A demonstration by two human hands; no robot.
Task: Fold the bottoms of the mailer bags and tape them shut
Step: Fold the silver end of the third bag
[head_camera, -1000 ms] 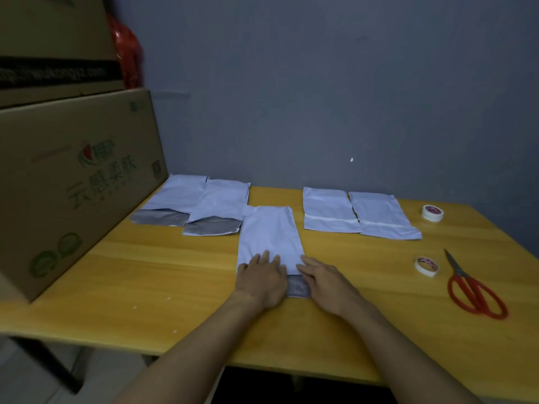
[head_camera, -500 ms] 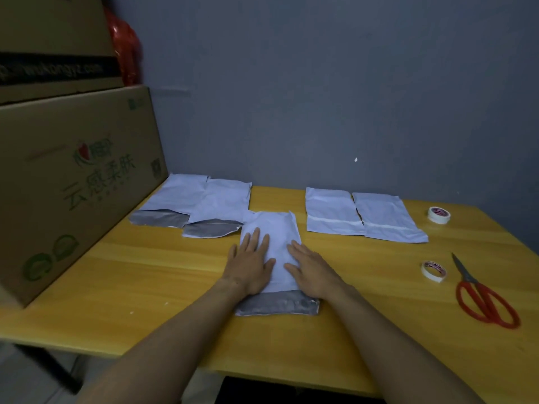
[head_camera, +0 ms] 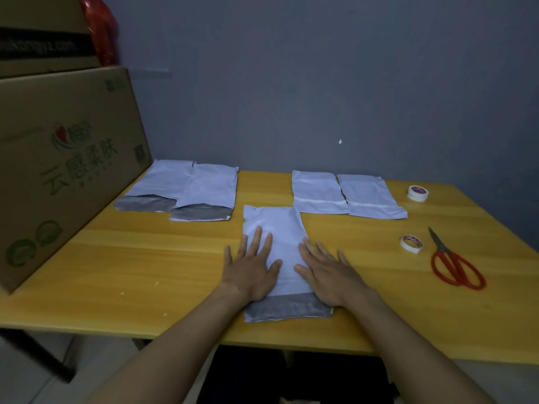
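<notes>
A white mailer bag (head_camera: 277, 225) lies flat in the middle of the yellow table (head_camera: 145, 258), its grey inner flap (head_camera: 287, 309) pointing toward me. My left hand (head_camera: 252, 268) presses flat on the bag's left side, fingers straight. My right hand (head_camera: 328, 271) presses flat on its right side. Two mailer bags with grey open ends (head_camera: 163, 188) lie at the back left. Two bags with taped folds (head_camera: 344, 195) lie at the back right.
Two tape rolls, one far (head_camera: 417, 193) and one near (head_camera: 411, 243), sit at the right beside red scissors (head_camera: 455, 265). Large cardboard boxes (head_camera: 64, 158) stand along the table's left side. A grey wall rises behind the table.
The bag's grey flap, covered under my hands a second ago, now lies unfolded toward me. Both hands slid up onto the white body and spread flat.
</notes>
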